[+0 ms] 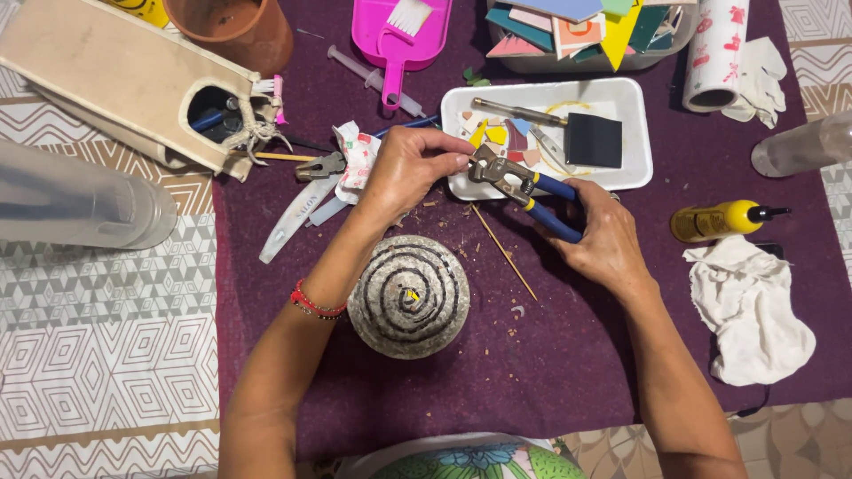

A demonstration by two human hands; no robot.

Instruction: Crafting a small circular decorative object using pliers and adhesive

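We grip the blue-handled nippers (524, 188) in our right hand (603, 235) — fingers clamped round the handles — while our left hand (408, 168) pinches a small piece at their head, above the white tray (635, 168).

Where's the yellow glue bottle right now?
The yellow glue bottle lies on its side on the purple cloth, right of the right hand, just above a crumpled white rag.

Purple cloth (550, 355) carries domed spiral piece (408, 297), white tray (635, 133), rag (750, 310)
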